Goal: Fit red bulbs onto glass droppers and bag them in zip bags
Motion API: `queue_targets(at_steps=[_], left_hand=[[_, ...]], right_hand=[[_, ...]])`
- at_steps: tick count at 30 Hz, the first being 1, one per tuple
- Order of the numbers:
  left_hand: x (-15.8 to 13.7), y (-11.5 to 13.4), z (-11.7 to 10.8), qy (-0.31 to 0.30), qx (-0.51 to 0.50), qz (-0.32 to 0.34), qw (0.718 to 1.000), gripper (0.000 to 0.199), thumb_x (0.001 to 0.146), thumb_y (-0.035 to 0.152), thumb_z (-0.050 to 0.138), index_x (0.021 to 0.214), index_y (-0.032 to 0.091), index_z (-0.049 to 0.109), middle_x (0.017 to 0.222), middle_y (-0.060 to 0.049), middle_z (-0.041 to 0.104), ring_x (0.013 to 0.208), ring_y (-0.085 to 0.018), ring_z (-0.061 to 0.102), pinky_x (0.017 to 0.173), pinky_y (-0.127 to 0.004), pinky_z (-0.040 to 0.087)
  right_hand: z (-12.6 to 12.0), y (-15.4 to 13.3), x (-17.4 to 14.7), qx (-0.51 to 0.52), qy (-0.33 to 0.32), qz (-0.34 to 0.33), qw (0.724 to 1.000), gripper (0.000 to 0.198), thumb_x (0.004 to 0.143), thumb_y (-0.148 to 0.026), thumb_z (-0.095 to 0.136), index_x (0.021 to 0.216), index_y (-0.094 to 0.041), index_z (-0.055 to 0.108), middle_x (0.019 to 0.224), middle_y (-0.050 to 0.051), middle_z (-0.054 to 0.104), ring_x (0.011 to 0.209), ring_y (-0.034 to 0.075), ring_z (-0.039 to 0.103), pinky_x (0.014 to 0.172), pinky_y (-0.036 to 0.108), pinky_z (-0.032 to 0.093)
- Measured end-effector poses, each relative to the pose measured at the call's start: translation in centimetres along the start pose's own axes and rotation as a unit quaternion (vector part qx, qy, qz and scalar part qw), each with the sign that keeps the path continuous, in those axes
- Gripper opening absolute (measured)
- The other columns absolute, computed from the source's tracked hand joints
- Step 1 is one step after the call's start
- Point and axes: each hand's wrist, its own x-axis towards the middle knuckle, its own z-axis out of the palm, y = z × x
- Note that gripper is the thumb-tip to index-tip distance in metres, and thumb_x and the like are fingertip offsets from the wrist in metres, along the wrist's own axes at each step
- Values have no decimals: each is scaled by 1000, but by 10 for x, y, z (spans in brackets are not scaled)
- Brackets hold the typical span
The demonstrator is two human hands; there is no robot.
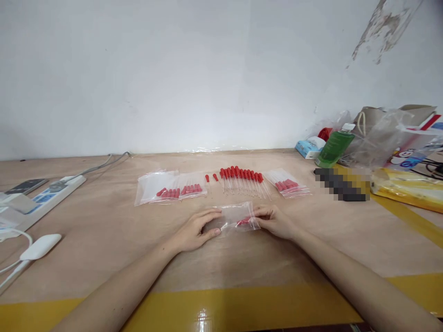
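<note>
A clear zip-lock bag (230, 214) with droppers inside lies between my hands; their red bulbs (243, 222) show near its right end. Around the left end of the bag, my left hand (195, 232) holds it with thumb and fingers on opposite edges. My right hand (275, 222) pinches the right end, by the bulbs. Beyond my hands, a row of loose droppers (242, 180) with red bulbs and clear stems fans out on the table. Filled bags lie on the left (191, 185) and on the right (289, 184) of that row.
A white power strip (62, 196), a white adapter (40, 247) and a phone (26, 186) are at the left. At the right stand a green bottle (335, 146), a tissue pack (309, 148), plastic bags (375, 140) and a yellow package (404, 188). A wall rises behind the table.
</note>
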Motion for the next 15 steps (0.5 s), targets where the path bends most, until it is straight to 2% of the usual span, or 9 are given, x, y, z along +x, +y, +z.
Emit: queue_targets(at_steps=[3,5,7,9,11,13,15], left_hand=[[0,2,-1,9,-15,-5,1000,38,82,36,50,118,24,45,123,-5,51,113,-21,47,95,-38,39],[0,2,-1,3,-20,10,1000,32,82,36,50,111,23,50,123,-6,51,114,-21,46,95,-37,38],[0,0,-1,-8,-14,21,1000,28,83,36,50,107,23,54,125,-6,50,118,-21,43,98,-37,36],[0,-1,0,-16,-5,19,1000,29,83,36,49,109,23,55,127,-6,48,120,-21,41,99,-37,35],[0,-2,0,-23,2,16,1000,30,86,35,45,112,24,55,129,-5,46,121,-21,40,99,-39,34],[-1,-3,0,-28,10,18,999,30,88,34,41,113,26,55,131,-4,45,122,-21,38,100,-40,33],[-1,-2,1,-34,25,23,999,31,89,34,39,115,26,54,132,-4,44,124,-21,35,101,-41,30]], right_hand=[[-3,-6,-1,-75,-33,-50,995,27,80,-38,49,77,-20,68,89,4,58,80,15,55,72,28,44],[-7,-6,-2,-80,-37,-52,995,24,79,-37,51,77,-20,67,91,4,56,81,14,55,70,27,44],[-14,-3,-3,-82,-25,-32,996,23,75,-37,55,69,-17,64,86,4,57,75,13,55,65,25,44],[-23,0,-1,-113,17,14,993,25,72,-38,57,61,-16,58,72,2,57,62,12,52,55,23,41],[-35,3,4,-170,92,61,979,23,70,-37,58,61,-16,53,60,0,55,53,11,49,49,22,37],[-47,5,14,-242,183,94,948,18,69,-33,58,65,-16,52,60,0,57,54,12,50,51,22,37],[-58,8,29,-314,248,125,908,13,68,-26,58,73,-16,53,69,2,61,63,14,55,59,23,39]])
